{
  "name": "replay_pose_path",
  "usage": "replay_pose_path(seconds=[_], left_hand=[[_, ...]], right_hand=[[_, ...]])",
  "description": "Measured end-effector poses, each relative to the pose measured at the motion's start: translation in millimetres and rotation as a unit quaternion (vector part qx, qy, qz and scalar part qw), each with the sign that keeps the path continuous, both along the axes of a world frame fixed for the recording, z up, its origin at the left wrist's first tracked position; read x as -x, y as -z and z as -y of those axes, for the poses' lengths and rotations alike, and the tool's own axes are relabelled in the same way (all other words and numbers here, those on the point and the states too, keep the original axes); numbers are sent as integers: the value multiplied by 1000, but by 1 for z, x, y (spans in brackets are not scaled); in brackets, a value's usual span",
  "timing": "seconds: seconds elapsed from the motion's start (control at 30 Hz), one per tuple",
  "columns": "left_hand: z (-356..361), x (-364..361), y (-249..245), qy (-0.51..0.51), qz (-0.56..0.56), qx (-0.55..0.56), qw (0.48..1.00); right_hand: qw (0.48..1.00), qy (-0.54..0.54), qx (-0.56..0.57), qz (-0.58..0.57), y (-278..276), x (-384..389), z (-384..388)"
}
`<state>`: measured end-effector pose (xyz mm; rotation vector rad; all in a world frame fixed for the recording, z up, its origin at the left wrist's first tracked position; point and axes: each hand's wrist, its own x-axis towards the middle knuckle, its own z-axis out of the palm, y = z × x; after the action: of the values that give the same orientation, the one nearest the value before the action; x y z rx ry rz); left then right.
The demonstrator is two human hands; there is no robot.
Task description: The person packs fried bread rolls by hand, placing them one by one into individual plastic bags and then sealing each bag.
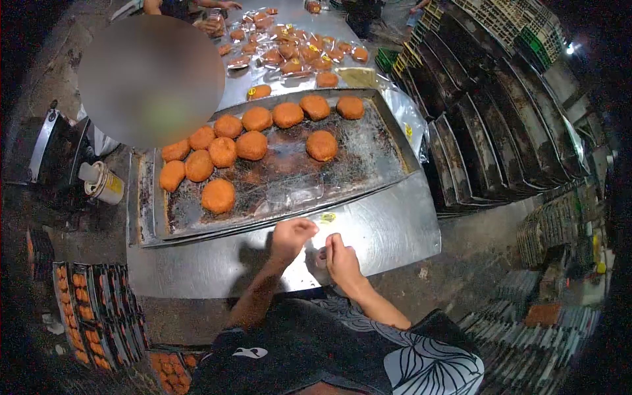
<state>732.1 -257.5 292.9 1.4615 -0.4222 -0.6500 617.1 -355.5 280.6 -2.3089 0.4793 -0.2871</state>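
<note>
Grip: the left hand (pixel 293 237) and the right hand (pixel 340 258) are both closed, fingers curled and pinched on a thin clear wrapper (pixel 317 249) held between them. The film is faint against the metal, so its outline cannot be traced. The wrapper sits low over the near edge of the steel bench (pixel 395 230), just below a small yellow label (pixel 327 217). Directly beyond the hands lies a dark baking tray (pixel 382 151) carrying round orange-brown buns (pixel 252 145), grouped toward its left and far sides. Wrapped buns (pixel 289 56) cover the far end of the bench, where another person's hand (pixel 212 26) rests. Stacked empty trays (pixel 487 131) lean at the right. Crates of packed buns (pixel 99 309) stand on the floor at lower left.
</note>
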Motion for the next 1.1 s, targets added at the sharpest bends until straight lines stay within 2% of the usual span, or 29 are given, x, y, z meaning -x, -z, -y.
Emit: replay_pose_path(seconds=[0.03,0.07,0.1,0.13,0.17,0.2,0.23,0.27,0.3,0.33,0.4,0.43,0.47,0.5,0.53,0.57,0.6,0.63,0.67,0.7,0.77,0.8,0.83,0.87,0.9,0.97,1.0,1.07,1.1], left_hand=[[3,1,0,-66,123,-5,990],[7,2,-2,-133,245,-9,960],[11,10,-11,-123,248,-8,961],[13,19,-18,-112,252,-8,961],[9,25,-23,-65,326,-10,943],[12,28,-24,-60,345,40,936],[14,25,-14,-108,298,33,948],[17,18,1,-159,250,24,955],[22,2,7,-189,143,167,957],[19,-7,6,-266,-99,299,911],[-27,-37,4,-104,-335,360,865],[-39,-51,25,-115,-330,360,865],[-48,-66,63,-126,-326,354,867],[-62,-74,83,-138,-326,344,870],[-75,-80,78,-150,-319,343,871],[-84,-84,66,-252,-183,317,896],[-93,-84,46,-315,-170,338,870],[-102,-84,26,-376,-153,354,843],[-112,-85,6,-400,-252,424,773],[-123,-84,0,-429,-244,422,761],[-136,-87,-4,-460,-230,430,742],[-137,-88,-2,-477,-215,451,723],[-135,-89,-1,-489,-202,472,706],[-122,-85,-5,-482,-206,470,710],[-100,-76,-10,-447,-149,458,754],[-70,-63,-9,-354,-25,421,835],[-59,-57,-19,-339,-32,423,840],[-46,-47,-48,-237,-94,421,871],[-42,-42,-46,-208,-85,394,891]], right_hand=[[996,19,-86,6,2,0,-2],[996,20,-85,5,1,-4,3],[972,-56,-228,3,-7,-14,14],[905,-106,-410,39,-11,-26,31],[801,-138,-580,51,-15,-39,47],[749,-102,-644,115,-21,-53,48],[689,-74,-698,181,-27,-67,48],[734,-10,-628,259,-45,-84,21],[600,-98,-742,284,-63,-90,4],[526,-93,-795,286,-56,-94,-10],[389,-170,-901,92,6,-100,-25],[568,-36,-822,25,-16,-104,-37],[705,-88,-704,4,-28,-116,-37],[898,-197,-394,-3,-19,-143,-7],[977,-213,-19,5,-10,-170,23],[979,-16,191,77,-7,-194,38],[934,129,323,-86,-2,-217,53],[929,123,328,-115,38,-237,89],[922,147,343,-108,70,-252,116],[944,135,284,-97,70,-255,123],[972,17,229,41,28,-224,82],[949,-31,246,193,14,-202,45],[915,-108,217,322,-28,-176,1],[897,-179,179,363,-33,-157,-25],[888,-235,149,367,-45,-146,-48],[913,-198,166,315,-72,-133,-56],[916,-183,174,312,-72,-121,-49],[925,-160,104,328,-69,-96,-46],[906,-150,142,369,-67,-87,-39]])
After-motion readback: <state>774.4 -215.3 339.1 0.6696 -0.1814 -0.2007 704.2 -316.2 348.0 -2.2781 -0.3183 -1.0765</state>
